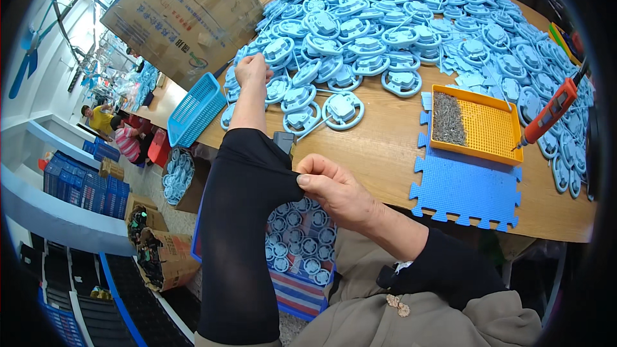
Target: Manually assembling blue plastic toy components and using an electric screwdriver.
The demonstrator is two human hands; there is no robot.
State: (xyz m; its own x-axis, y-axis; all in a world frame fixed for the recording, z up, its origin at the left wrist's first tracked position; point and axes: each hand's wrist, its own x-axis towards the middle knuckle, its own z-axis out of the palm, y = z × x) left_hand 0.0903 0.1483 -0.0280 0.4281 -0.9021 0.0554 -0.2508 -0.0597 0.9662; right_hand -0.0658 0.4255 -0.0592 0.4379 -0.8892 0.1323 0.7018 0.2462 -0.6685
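Note:
My left arm reaches forward over the table, and my left hand point(254, 71) is curled into a fist beside the pile of light blue plastic parts point(344, 108); nothing shows in it. A black arm sleeve point(241, 218) covers that arm from the wrist down past the elbow. With thumb and fingers, my right hand point(337, 189) pinches a fold of this sleeve and stretches it out to the right. Each blue part is a rounded ring with a raised middle, some with a thin stick.
An orange tray point(485, 125) of small screws stands on a blue foam mat point(466, 183), beside a red electric screwdriver point(549, 112). A blue basket point(196, 110) and large carton point(186, 22) stand left. Below the table edge, a crate point(299, 292) holds blue parts. Two people sit far left.

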